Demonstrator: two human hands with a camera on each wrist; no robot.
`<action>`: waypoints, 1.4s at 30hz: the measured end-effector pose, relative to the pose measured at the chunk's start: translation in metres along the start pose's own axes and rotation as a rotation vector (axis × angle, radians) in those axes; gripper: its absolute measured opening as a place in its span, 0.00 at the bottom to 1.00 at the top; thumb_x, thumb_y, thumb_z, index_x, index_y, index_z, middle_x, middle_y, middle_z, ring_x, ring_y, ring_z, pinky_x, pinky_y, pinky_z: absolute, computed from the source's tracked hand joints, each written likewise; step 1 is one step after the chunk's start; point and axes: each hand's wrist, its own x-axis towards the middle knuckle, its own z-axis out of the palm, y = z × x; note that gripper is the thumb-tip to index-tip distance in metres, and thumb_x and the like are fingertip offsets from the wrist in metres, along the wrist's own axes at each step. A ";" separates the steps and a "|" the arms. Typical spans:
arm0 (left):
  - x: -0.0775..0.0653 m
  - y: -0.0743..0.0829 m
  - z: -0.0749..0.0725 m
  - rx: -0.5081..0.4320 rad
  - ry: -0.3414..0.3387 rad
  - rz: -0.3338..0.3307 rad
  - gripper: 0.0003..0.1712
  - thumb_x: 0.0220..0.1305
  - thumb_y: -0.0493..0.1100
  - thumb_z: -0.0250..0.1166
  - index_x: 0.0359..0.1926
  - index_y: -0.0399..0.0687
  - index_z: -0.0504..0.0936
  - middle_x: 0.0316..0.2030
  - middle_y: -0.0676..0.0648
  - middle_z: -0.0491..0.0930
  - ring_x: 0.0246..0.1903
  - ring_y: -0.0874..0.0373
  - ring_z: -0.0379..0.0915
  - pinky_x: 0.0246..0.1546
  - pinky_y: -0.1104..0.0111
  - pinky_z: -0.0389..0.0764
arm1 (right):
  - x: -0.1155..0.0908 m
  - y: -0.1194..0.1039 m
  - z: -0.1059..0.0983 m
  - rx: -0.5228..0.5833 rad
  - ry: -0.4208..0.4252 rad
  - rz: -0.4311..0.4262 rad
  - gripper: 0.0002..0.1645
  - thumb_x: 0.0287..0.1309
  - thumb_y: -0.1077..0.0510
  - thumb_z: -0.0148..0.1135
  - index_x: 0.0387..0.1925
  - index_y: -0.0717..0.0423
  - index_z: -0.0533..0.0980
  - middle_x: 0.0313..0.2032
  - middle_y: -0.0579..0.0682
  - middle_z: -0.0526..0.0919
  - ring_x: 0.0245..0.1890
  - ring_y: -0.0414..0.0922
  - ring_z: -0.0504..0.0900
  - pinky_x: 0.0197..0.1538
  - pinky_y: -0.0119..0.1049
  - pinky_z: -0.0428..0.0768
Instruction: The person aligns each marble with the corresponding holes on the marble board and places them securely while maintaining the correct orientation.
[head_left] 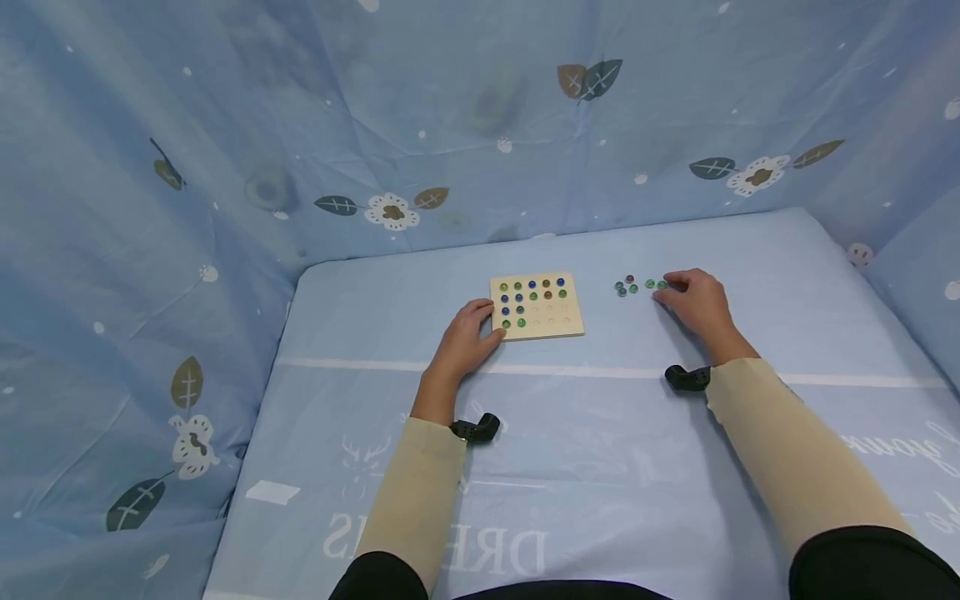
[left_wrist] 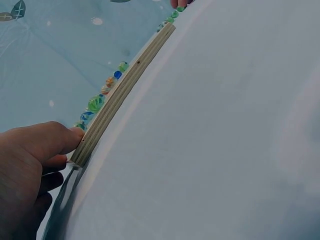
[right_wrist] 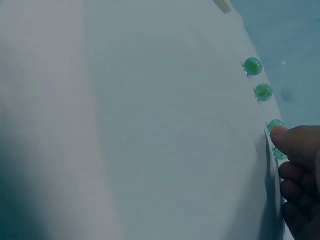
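Observation:
A pale wooden board (head_left: 543,325) with rows of round hollows lies on the table. Green, blue and brownish glass marbles (head_left: 533,284) fill its two far rows and the left part of its nearer rows. My left hand (head_left: 462,342) grips the board's left edge, its thumb (left_wrist: 62,140) at the near corner. To the right of the board, my right hand (head_left: 697,302) has thumb and forefinger apart around a green marble (head_left: 662,285) on the table. In the right wrist view the thumb (right_wrist: 295,140) partly covers two green marbles (right_wrist: 280,153).
More loose marbles (head_left: 633,288), mostly green with a reddish one (head_left: 629,278), lie between the board and my right hand. The table (head_left: 585,433) has a light blue printed cover with a white stripe. Patterned blue cloth (head_left: 480,133) hangs behind and at the sides.

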 end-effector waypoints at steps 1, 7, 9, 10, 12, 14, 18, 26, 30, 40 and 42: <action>0.000 0.000 0.000 -0.001 0.000 0.003 0.33 0.66 0.52 0.64 0.67 0.42 0.72 0.68 0.47 0.68 0.70 0.50 0.61 0.70 0.57 0.65 | 0.001 0.000 0.000 0.000 -0.001 -0.002 0.29 0.66 0.52 0.61 0.63 0.64 0.72 0.60 0.67 0.72 0.62 0.63 0.69 0.64 0.60 0.68; 0.001 -0.001 0.001 -0.014 0.003 0.000 0.33 0.66 0.52 0.64 0.67 0.42 0.72 0.68 0.48 0.67 0.70 0.51 0.60 0.70 0.57 0.65 | 0.001 0.000 0.000 0.016 0.006 0.009 0.29 0.66 0.53 0.61 0.63 0.65 0.72 0.60 0.68 0.71 0.62 0.63 0.69 0.64 0.60 0.68; 0.001 -0.001 0.001 -0.016 0.001 -0.003 0.33 0.66 0.52 0.64 0.67 0.43 0.72 0.69 0.48 0.67 0.70 0.51 0.60 0.71 0.57 0.64 | 0.001 0.000 0.001 0.026 0.011 0.010 0.28 0.66 0.54 0.60 0.63 0.65 0.72 0.60 0.68 0.71 0.62 0.63 0.69 0.64 0.60 0.68; 0.001 -0.002 0.001 -0.016 0.000 -0.004 0.33 0.66 0.52 0.64 0.67 0.43 0.72 0.69 0.48 0.67 0.71 0.51 0.60 0.71 0.57 0.64 | 0.001 0.000 0.002 0.029 0.014 0.010 0.28 0.66 0.54 0.60 0.63 0.65 0.72 0.60 0.67 0.71 0.62 0.63 0.69 0.64 0.60 0.68; 0.001 -0.002 0.001 -0.019 -0.002 -0.007 0.33 0.66 0.52 0.64 0.68 0.43 0.71 0.69 0.48 0.67 0.71 0.52 0.60 0.71 0.57 0.64 | 0.001 0.000 0.003 0.034 0.019 0.011 0.28 0.66 0.55 0.60 0.63 0.65 0.72 0.60 0.67 0.71 0.62 0.63 0.69 0.64 0.60 0.68; 0.001 -0.002 0.001 -0.020 -0.001 -0.010 0.33 0.66 0.52 0.64 0.68 0.44 0.71 0.69 0.48 0.67 0.71 0.51 0.60 0.71 0.57 0.64 | 0.002 0.001 0.005 0.035 0.025 0.013 0.28 0.66 0.55 0.60 0.63 0.65 0.72 0.60 0.67 0.71 0.62 0.63 0.69 0.64 0.60 0.68; 0.001 -0.002 0.002 -0.020 0.000 -0.011 0.33 0.66 0.53 0.64 0.68 0.44 0.71 0.69 0.48 0.66 0.71 0.51 0.59 0.71 0.57 0.64 | 0.002 0.002 0.008 0.035 0.032 0.029 0.27 0.67 0.55 0.60 0.63 0.64 0.72 0.60 0.67 0.70 0.62 0.63 0.68 0.65 0.59 0.68; 0.000 -0.003 0.003 -0.019 0.003 -0.006 0.33 0.66 0.53 0.64 0.69 0.45 0.70 0.70 0.48 0.66 0.71 0.51 0.59 0.71 0.57 0.63 | 0.003 0.005 0.010 0.047 0.044 0.037 0.27 0.67 0.56 0.60 0.63 0.64 0.72 0.61 0.66 0.70 0.63 0.62 0.68 0.66 0.59 0.68; -0.001 -0.003 0.005 -0.024 0.009 -0.002 0.33 0.66 0.53 0.64 0.69 0.46 0.70 0.70 0.48 0.66 0.71 0.51 0.59 0.71 0.56 0.63 | 0.003 0.006 0.011 0.046 0.046 0.034 0.27 0.67 0.56 0.60 0.63 0.63 0.72 0.62 0.66 0.69 0.64 0.63 0.67 0.66 0.59 0.67; -0.003 -0.004 0.010 -0.018 0.015 -0.006 0.36 0.67 0.53 0.63 0.71 0.47 0.67 0.70 0.47 0.65 0.72 0.51 0.58 0.72 0.57 0.62 | 0.002 0.009 0.013 0.045 0.058 0.026 0.27 0.67 0.55 0.60 0.63 0.63 0.72 0.62 0.65 0.69 0.64 0.63 0.67 0.67 0.59 0.67; -0.003 -0.003 0.010 -0.014 0.014 -0.010 0.37 0.67 0.53 0.63 0.72 0.47 0.65 0.71 0.47 0.64 0.72 0.51 0.57 0.72 0.57 0.62 | 0.002 0.010 0.014 0.044 0.061 0.022 0.27 0.67 0.55 0.60 0.63 0.63 0.72 0.62 0.66 0.69 0.64 0.63 0.67 0.67 0.59 0.66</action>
